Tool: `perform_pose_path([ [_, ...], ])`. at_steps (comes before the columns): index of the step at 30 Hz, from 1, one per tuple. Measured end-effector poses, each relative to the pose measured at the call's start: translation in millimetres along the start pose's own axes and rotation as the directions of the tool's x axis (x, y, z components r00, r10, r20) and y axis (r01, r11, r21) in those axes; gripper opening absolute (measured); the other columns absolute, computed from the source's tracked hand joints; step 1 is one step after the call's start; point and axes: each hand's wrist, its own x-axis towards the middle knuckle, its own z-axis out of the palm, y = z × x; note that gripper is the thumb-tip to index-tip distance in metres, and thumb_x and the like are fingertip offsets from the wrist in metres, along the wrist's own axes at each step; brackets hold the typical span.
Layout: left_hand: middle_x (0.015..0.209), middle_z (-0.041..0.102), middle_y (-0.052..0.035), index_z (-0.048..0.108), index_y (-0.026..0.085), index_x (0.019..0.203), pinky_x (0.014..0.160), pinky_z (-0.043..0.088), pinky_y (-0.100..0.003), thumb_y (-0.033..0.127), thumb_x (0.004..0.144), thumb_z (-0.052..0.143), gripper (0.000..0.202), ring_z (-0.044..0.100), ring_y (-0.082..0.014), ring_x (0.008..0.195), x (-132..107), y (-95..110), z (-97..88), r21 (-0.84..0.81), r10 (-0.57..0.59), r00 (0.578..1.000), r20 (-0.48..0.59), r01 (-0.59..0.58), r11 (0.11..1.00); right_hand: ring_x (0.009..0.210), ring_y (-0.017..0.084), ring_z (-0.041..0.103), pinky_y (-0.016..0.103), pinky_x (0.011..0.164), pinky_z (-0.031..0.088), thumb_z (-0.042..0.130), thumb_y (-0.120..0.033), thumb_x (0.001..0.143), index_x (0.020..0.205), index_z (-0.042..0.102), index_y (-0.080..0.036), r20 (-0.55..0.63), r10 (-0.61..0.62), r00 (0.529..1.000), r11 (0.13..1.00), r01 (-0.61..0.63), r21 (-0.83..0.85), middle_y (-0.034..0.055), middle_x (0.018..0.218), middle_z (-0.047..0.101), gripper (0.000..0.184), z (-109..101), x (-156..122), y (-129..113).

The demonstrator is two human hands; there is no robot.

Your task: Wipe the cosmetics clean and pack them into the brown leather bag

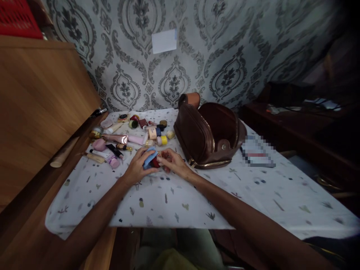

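Observation:
My left hand (137, 165) is closed round a blue cloth (150, 156), pressed against a small dark red container (155, 162). From the other side my right hand (173, 162) grips that same container by its lighter end; the fingers hide most of its shape. Both hands are just above the patterned white tablecloth (174, 206). Beyond them lie many cosmetics, among them a pink tube (137, 139), a small yellow-capped jar (162, 140) and a pink-lidded bottle (113, 161). To the right of my right hand stands a brown leather bag (194, 131) with its top unzipped.
A wooden cabinet (42, 97) borders the table on the left, with a red basket (18, 18) on top. Right of the bag lies a flat blurred-out item (257, 152). Behind is a patterned wall (180, 75); dark furniture (281, 123) stands at the right.

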Motion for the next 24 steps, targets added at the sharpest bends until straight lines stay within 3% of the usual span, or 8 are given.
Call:
perform_pose_path([
  [3, 0.125, 0.055, -0.0123, 0.054, 0.024, 0.135, 0.103, 0.047, -0.045, 0.049, 0.086, 0.067, 0.057, 0.055, -0.0271, 0.119, -0.8, -4.0, 3.6, 0.04, -0.027, 0.998, 0.056, 0.024, 0.999, 0.049, 0.007, 0.051, 0.022, 0.04, 0.04, 0.062, -0.058, 0.084, 0.107, 0.054, -0.019, -0.019, -0.033, 0.999, 0.998, 0.032, -0.062, 0.0043, 0.097, 0.064, 0.046, -3.7, 0.9, 0.5],
  [7, 0.12, 0.057, -0.0104, 0.058, 0.025, 0.133, 0.099, 0.05, -0.043, 0.046, 0.092, 0.059, 0.046, 0.059, -0.024, 0.113, -0.1, -8.5, 5.6, 0.019, 0.016, 1.0, 0.003, -0.016, 1.0, 0.057, 0.007, 0.052, 0.02, 0.045, 0.043, 0.067, -0.052, 0.084, 0.135, 0.045, -0.025, 0.03, -0.111, 0.993, 0.991, 0.112, -0.068, 0.0062, 0.111, 0.059, 0.062, -9.2, -2.0, 1.9],
  [9, 0.118, 0.058, -0.0092, 0.062, 0.025, 0.128, 0.096, 0.052, -0.041, 0.045, 0.091, 0.06, 0.042, 0.06, -0.0228, 0.109, 0.4, -8.5, 5.5, 0.015, 0.033, 0.999, -0.026, -0.033, 0.999, 0.064, 0.008, 0.054, 0.021, 0.05, 0.047, 0.069, -0.048, 0.082, 0.14, 0.042, -0.027, 0.073, -0.153, 0.985, 0.987, 0.156, -0.039, 0.0067, 0.116, 0.057, 0.068, -10.8, -4.4, 4.2],
  [13, 0.112, 0.06, -0.0085, 0.067, 0.023, 0.116, 0.091, 0.054, -0.038, 0.041, 0.09, 0.064, 0.031, 0.062, -0.0215, 0.104, 1.3, -4.2, 6.5, 0.014, 0.042, 0.996, -0.082, -0.041, 0.999, 0.065, 0.009, 0.054, 0.023, 0.053, 0.049, 0.071, -0.046, 0.08, 0.139, 0.043, -0.027, 0.093, -0.151, 0.984, 0.989, 0.15, 0.017, 0.0061, 0.115, 0.056, 0.068, -11.5, -6.7, 10.0],
  [18, 0.101, 0.062, -0.0062, 0.069, 0.02, 0.102, 0.085, 0.055, -0.033, 0.035, 0.093, 0.06, 0.019, 0.064, -0.0187, 0.095, 2.6, 3.1, 6.4, 0.002, 0.032, 0.987, -0.156, -0.032, 0.999, 0.057, 0.01, 0.05, 0.024, 0.053, 0.043, 0.071, -0.045, 0.08, 0.129, 0.048, -0.022, 0.009, -0.133, 0.991, 0.98, 0.133, -0.146, -0.0015, 0.08, 0.058, 0.059, -10.7, -7.6, 9.5],
  [21, 0.102, 0.061, -0.0066, 0.067, 0.021, 0.107, 0.085, 0.055, -0.033, 0.039, 0.092, 0.061, 0.024, 0.063, -0.0191, 0.095, 2.5, 6.1, 3.7, 0.004, 0.051, 0.989, -0.136, -0.051, 0.999, 0.064, 0.013, 0.056, 0.025, 0.057, 0.045, 0.067, -0.052, 0.082, 0.12, 0.051, -0.021, -0.004, -0.146, 0.989, 0.972, 0.143, -0.186, -0.0005, 0.081, 0.06, 0.051, -10.4, -9.5, 5.4],
  [24, 0.11, 0.06, -0.0096, 0.063, 0.021, 0.117, 0.09, 0.054, -0.038, 0.049, 0.088, 0.064, 0.04, 0.062, -0.0233, 0.103, 1.0, 7.8, 2.7, 0.024, 0.086, 0.995, -0.048, -0.085, 0.996, 0.064, 0.015, 0.059, 0.026, 0.056, 0.046, 0.056, -0.061, 0.088, 0.112, 0.054, -0.02, 0.031, -0.098, 0.995, 0.977, 0.102, -0.187, 0.0009, 0.079, 0.062, 0.047, -9.5, -11.4, 2.1],
])
